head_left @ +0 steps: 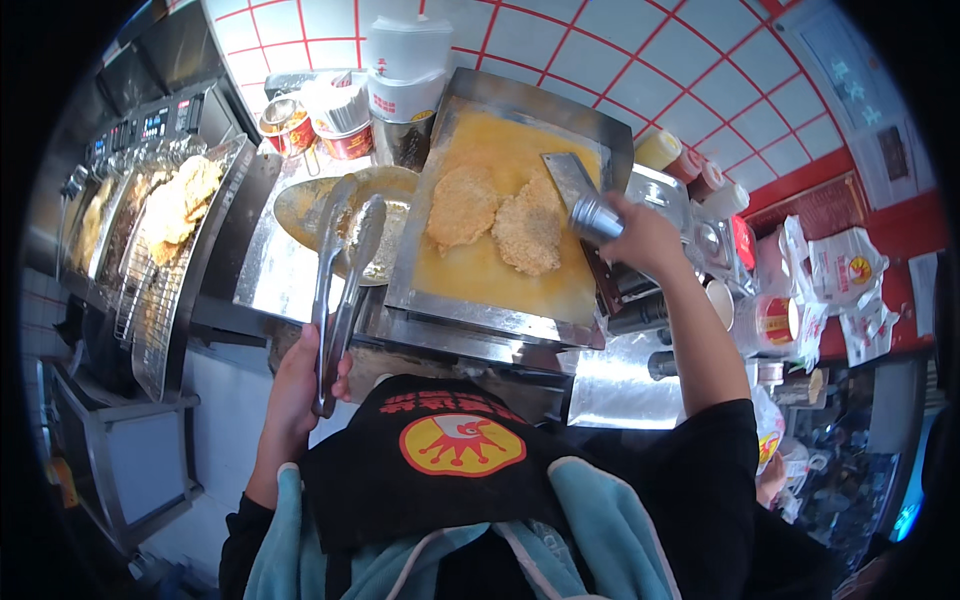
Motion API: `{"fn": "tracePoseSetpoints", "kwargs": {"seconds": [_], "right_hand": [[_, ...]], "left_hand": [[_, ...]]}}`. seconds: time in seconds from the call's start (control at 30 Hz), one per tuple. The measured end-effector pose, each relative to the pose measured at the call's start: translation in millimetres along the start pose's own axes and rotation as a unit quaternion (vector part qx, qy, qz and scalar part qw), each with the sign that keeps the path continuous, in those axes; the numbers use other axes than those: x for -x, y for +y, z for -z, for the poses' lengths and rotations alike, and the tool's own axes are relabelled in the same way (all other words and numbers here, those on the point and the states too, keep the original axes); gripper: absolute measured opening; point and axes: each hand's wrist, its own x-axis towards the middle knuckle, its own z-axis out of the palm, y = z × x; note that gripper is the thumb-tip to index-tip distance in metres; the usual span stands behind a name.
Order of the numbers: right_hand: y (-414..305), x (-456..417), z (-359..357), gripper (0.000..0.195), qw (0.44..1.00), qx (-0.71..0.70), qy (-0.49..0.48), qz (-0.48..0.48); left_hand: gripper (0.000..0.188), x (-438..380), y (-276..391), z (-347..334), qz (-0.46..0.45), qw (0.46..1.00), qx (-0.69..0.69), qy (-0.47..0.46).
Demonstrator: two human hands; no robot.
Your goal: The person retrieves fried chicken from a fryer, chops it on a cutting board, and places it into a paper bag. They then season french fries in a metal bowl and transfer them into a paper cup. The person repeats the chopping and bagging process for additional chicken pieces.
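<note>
My left hand grips a pair of metal tongs, which point away from me with the arms apart and nothing between the tips. My right hand is closed around a small metal shaker, tilted over the right side of a wooden cutting board. On the board lie two flat breaded fried cutlets, the left one and the right one, close side by side. A cleaver lies at the board's right edge, its blade flat and its handle towards me, partly behind the shaker.
Left of the board is a metal scoop or bowl. Further left, a wire rack holds fried pieces beside the fryer. Stacked paper bags stand behind. Squeeze bottles and paper cups stand right; another person's hand shows lower right.
</note>
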Motion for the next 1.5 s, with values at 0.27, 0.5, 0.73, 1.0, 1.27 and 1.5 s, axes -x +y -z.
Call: {"fn": "tracePoseSetpoints", "kwargs": {"seconds": [0.27,0.5,0.73,1.0,1.27,1.5], "right_hand": [[-16.5,-25.5,2.4,0.077,0.996,0.039,-0.074,0.022],[-46.2,-27.8,15.1,0.078,0.994,0.019,-0.103,0.037],[-70.8,-56.2,14.1,0.083,0.99,0.013,-0.109,0.094],[-96.8,-62.8,13.3,0.085,0.991,0.025,-0.104,0.081],[-39.9,-1.0,7.5,0.081,0.959,-0.272,0.023,0.071],[72.0,145.0,-36.1,0.069,0.812,-0.472,0.319,-0.124]], "left_hand": [[0.048,6.0,5.0,29.5,-0.007,0.998,0.008,0.057],[0.046,-4.7,11.9,43.5,0.003,0.999,0.013,0.048],[0.047,-17.7,8.6,51.9,0.024,1.0,0.007,0.018],[0.038,-27.0,-4.5,59.1,0.048,0.998,-0.031,-0.013],[0.035,-67.3,12.1,32.0,0.028,0.983,-0.18,-0.028],[0.039,-130.5,65.5,9.6,0.003,0.903,-0.427,-0.054]]}}
